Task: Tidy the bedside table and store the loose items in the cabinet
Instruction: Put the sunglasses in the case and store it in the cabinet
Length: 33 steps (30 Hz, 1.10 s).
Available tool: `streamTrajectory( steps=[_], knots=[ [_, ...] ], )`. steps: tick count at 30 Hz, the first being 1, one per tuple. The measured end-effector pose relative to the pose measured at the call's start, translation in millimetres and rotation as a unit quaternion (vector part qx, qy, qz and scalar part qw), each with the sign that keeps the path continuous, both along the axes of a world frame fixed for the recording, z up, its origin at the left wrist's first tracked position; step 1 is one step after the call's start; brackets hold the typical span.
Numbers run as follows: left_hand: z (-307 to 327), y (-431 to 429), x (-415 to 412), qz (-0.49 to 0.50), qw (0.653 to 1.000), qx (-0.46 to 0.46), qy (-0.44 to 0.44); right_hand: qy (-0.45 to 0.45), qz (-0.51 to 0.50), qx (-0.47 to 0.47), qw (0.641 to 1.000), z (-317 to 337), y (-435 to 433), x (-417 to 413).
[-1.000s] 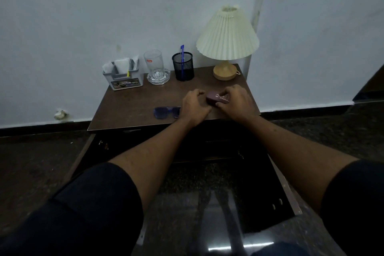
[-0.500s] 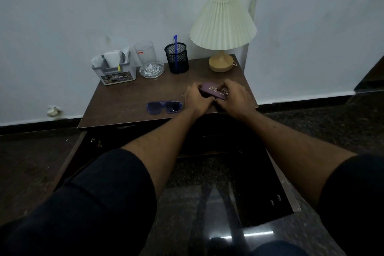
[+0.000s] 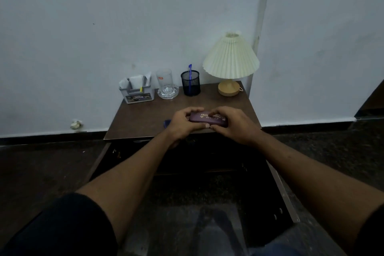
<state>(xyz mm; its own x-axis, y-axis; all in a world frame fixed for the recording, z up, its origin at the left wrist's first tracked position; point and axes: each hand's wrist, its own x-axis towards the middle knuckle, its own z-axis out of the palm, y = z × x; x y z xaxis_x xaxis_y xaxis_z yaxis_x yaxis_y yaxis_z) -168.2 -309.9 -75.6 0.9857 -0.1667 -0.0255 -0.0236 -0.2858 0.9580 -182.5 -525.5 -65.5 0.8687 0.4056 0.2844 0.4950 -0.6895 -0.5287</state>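
Note:
A purple glasses case (image 3: 204,119) with gold lettering is held just above the front of the brown bedside table (image 3: 145,118). My left hand (image 3: 180,124) grips its left end and my right hand (image 3: 232,124) grips its right end, fingers curled over the lid. The lid looks closed. Blue sunglasses (image 3: 167,123) lie on the table left of my left hand, mostly hidden behind it. Below the tabletop the cabinet stands open, its doors (image 3: 278,191) swung out to both sides.
Along the table's back stand a grey organiser box (image 3: 138,94) with papers, a clear glass on a glass dish (image 3: 167,87), a black mesh pen cup (image 3: 190,83) with a blue pen, and a cream pleated lamp (image 3: 230,62). Dark floor lies all around.
Both hands lifted the purple case off the table and turned it so its lettered lid faces up. My left hand now covers most of the sunglasses. The camera tilted up.

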Motion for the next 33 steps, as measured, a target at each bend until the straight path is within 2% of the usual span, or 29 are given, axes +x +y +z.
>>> streamTrajectory(
  steps=[5,12,16,20,24,33],
  knots=[
    [8,45,-49,0.038,0.991,-0.109,0.062,-0.057,0.062,-0.049,0.995,8,41,-26],
    [14,92,-89,0.068,0.985,-0.147,0.053,-0.092,0.106,-0.054,0.989,21,86,-48],
    [19,103,-98,0.05,0.987,-0.153,0.031,-0.06,0.082,-0.021,0.995,36,97,-44],
    [25,104,-104,0.04,0.983,-0.18,0.026,0.008,0.023,0.082,0.996,47,102,-34],
    [22,104,-113,0.028,0.985,-0.163,0.042,0.068,-0.028,0.14,0.987,32,105,-26],
    [-16,111,-124,0.04,0.99,-0.108,0.08,0.141,-0.017,0.127,0.982,-11,111,-30]
  ],
)
